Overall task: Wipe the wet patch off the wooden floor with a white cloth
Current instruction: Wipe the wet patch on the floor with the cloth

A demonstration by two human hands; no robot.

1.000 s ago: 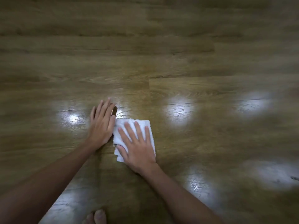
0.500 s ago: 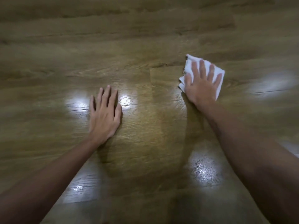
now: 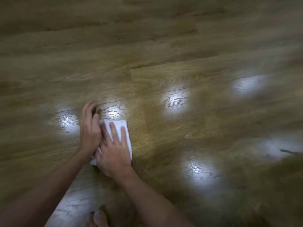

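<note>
At the bottom edge of the frame, a bare toe [image 3: 98, 218] pokes in. Just above it, in the lower left middle, the right hand [image 3: 114, 151] lies flat on the white cloth [image 3: 122, 131], fingers straight and spread, pressing it onto the wooden floor [image 3: 164, 46]. The folded cloth peeks out past the fingertips and along the right side of the hand. The left hand [image 3: 90, 128] is just beside it, touching the cloth's left edge, fingers straight and holding nothing. Farther up and to the right, bright light spots [image 3: 175, 100] shine on the boards. The picture is blurry, so I cannot tell where the wet patch is.
</note>
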